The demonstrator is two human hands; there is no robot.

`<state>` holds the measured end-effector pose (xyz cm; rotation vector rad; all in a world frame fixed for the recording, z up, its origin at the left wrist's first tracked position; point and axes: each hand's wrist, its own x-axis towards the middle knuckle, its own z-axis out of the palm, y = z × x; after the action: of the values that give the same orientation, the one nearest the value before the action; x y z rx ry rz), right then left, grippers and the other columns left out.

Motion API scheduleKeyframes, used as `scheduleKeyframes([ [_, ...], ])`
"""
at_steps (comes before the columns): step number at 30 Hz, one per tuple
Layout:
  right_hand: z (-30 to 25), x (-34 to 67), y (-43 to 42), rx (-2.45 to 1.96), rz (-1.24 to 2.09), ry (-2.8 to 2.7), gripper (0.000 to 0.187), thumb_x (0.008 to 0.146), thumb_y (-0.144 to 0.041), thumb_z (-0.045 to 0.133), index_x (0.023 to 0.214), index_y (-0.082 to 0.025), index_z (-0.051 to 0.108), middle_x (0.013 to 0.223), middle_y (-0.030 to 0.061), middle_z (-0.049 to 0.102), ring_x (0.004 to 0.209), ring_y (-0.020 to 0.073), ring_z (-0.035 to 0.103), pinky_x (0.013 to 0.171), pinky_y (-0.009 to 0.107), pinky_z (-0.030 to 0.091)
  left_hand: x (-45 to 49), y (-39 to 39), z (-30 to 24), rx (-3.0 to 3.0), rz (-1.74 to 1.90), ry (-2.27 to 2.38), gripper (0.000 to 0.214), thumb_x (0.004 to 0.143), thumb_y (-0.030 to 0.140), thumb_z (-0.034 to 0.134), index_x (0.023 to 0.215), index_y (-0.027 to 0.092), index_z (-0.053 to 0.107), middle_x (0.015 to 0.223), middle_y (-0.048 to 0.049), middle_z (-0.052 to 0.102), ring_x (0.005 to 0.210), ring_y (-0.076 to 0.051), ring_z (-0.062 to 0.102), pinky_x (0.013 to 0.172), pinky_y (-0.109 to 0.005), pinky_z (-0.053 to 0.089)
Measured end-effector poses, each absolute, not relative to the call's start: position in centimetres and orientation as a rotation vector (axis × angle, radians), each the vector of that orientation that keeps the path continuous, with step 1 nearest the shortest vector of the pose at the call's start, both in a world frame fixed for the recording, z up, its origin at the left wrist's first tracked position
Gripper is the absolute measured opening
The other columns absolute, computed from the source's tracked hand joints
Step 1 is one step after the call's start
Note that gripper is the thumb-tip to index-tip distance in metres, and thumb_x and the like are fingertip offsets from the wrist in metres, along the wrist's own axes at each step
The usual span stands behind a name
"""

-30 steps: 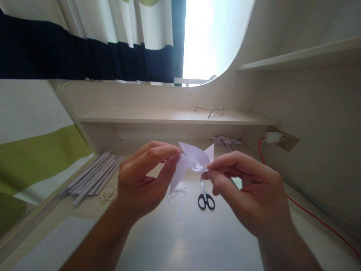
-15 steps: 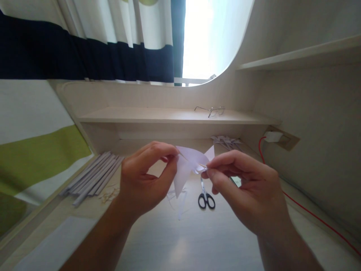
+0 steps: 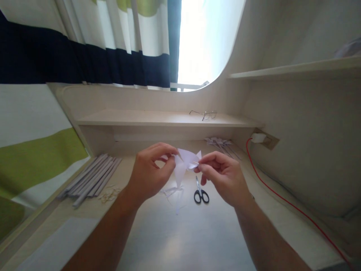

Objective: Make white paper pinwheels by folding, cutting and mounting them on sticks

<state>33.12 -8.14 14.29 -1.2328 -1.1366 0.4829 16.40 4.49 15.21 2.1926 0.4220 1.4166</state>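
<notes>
Seeing at the far left a curtain (image 3: 98,66) hanging in white, dark blue and green. Finding a white sheet (image 3: 60,241) lying flat on the near left of the bench (image 3: 180,244). Noting beyond it pale paper tubes (image 3: 91,177) lying side by side. Observing tan bits (image 3: 109,194) lying just right of the tubes, too small to identify. Seeing the left hand (image 3: 153,171) pinching the left edge of a white paper piece, thumb and finger drawn together. Noting thin scraps (image 3: 172,191) lying on the bench. Locating the paper piece (image 3: 186,157) above the bench, showing pointed corners and spanning the gap to the right hand (image 3: 221,175), thumb and fingers pinching its right side. Finding black-handled scissors (image 3: 200,195) lying right of the scraps, blades pointing far. Recording glasses (image 3: 209,115) resting on the far shelf (image 3: 141,118). Observing stemmed paper shapes (image 3: 220,143) lying at the far right of the bench. Noting a white plug (image 3: 258,137) sitting at the right wall, a red cable (image 3: 279,194) trailing near and right.
</notes>
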Motion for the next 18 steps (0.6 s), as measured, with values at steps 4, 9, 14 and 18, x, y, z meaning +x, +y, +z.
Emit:
scheduleKeyframes([
  [4, 12.2, 32.8, -8.6, -1.180, 0.507, -0.979, 0.012, 0.082, -0.026, 0.076, 0.085, -0.017, 0.068, 0.075, 0.0041, 0.079, 0.049, 0.0132, 0.068, 0.049, 0.023, 0.051, 16.0, 2.8, 15.9, 2.294, 1.561, 0.351, 0.024, 0.082, 0.008, 0.067, 0.100, 0.018, 0.077, 0.098, -0.0052, 0.071, 0.090, -0.018, 0.067, 0.080, -0.031, 0.056],
  [9, 9.4, 31.9, -9.0, -1.155, 0.565, -0.780, 0.019, 0.080, -0.030, 0.077, 0.089, -0.018, 0.066, 0.081, 0.0053, 0.081, 0.055, 0.0163, 0.074, 0.050, 0.022, 0.050, 15.3, -1.6, 13.2, 2.580, 1.448, 0.243, 0.019, 0.088, 0.013, 0.066, 0.103, 0.021, 0.074, 0.085, -0.0030, 0.068, 0.079, -0.018, 0.065, 0.072, -0.032, 0.052],
  [14, 6.9, 30.3, -9.3, -1.109, 0.630, -0.654, 0.024, 0.080, -0.032, 0.078, 0.095, -0.020, 0.063, 0.089, 0.0054, 0.082, 0.065, 0.0193, 0.077, 0.053, 0.023, 0.052, 15.0, -4.7, 9.1, 2.577, 0.972, 0.630, 0.047, 0.094, 0.022, 0.058, 0.141, 0.027, 0.053, 0.080, 0.0024, 0.072, 0.064, -0.018, 0.067, 0.062, -0.032, 0.051],
  [18, 5.3, 29.1, -9.6, -1.088, 0.672, -0.624, 0.023, 0.082, -0.033, 0.074, 0.097, -0.020, 0.062, 0.094, 0.0064, 0.081, 0.075, 0.0210, 0.078, 0.057, 0.024, 0.052, 15.5, -5.3, 7.6, 2.454, 0.872, 0.802, 0.054, 0.092, 0.023, 0.061, 0.145, 0.026, 0.048, 0.118, -0.0048, 0.074, 0.085, -0.022, 0.072, 0.077, -0.036, 0.056],
])
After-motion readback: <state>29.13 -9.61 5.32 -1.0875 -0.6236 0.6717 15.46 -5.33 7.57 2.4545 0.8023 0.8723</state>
